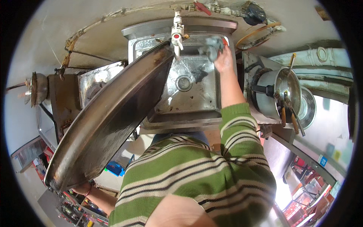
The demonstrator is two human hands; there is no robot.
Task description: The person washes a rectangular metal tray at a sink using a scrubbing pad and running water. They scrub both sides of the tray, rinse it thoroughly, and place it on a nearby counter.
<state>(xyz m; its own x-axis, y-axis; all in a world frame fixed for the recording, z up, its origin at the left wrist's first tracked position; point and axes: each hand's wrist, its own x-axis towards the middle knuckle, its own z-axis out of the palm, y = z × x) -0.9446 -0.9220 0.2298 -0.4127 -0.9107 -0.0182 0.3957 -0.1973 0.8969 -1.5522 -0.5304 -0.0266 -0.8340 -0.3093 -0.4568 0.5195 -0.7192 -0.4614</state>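
Note:
A large, shallow metal pan (93, 124) stands tilted on its side, slanting from the tap down to the lower left. My left hand (82, 188) grips its near end from below; the fingers are partly hidden behind the rim. At the far right corner of the stainless steel sink (195, 102), my right hand (225, 61) holds a blurred, crumpled grey cloth (214, 48). Something orange (225, 41) shows beside those fingers. The white tap (177, 38) with a red button hangs over the sink, close to the pan's far end. Around the drain (184, 83) lie dark specks.
On the right, a metal pot (286, 88) with a black handle holds utensils, their wooden handles (283, 116) jutting out. A metal basin (307, 107) sits beyond it. Pipes with a red valve lever (202, 8) cross the back wall. Leftward is a metal burner top (99, 81).

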